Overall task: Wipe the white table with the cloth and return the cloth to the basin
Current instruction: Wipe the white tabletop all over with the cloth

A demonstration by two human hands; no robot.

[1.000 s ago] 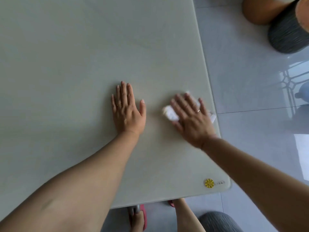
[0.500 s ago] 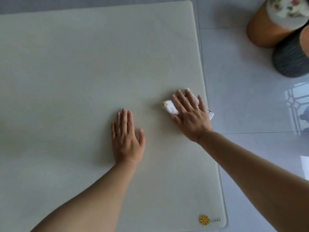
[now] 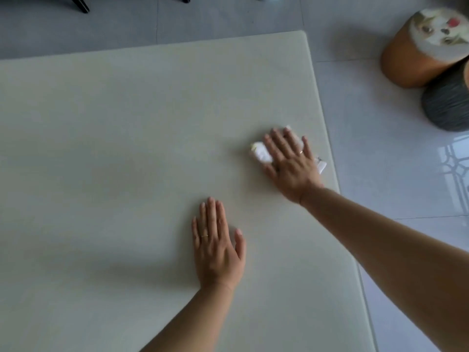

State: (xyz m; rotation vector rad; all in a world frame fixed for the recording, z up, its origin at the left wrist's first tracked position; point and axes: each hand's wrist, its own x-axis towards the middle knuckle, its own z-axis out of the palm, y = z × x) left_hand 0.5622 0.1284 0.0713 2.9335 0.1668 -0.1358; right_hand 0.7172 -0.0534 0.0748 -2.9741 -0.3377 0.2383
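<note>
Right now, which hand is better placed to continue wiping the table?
The right hand: it presses flat on the cloth. The left hand lies bare on the table.

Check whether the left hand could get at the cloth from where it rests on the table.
Probably yes. The left hand lies flat on the white table, with only bare tabletop between it and the cloth. The right hand covers most of the cloth, leaving only its left end free to take.
</note>
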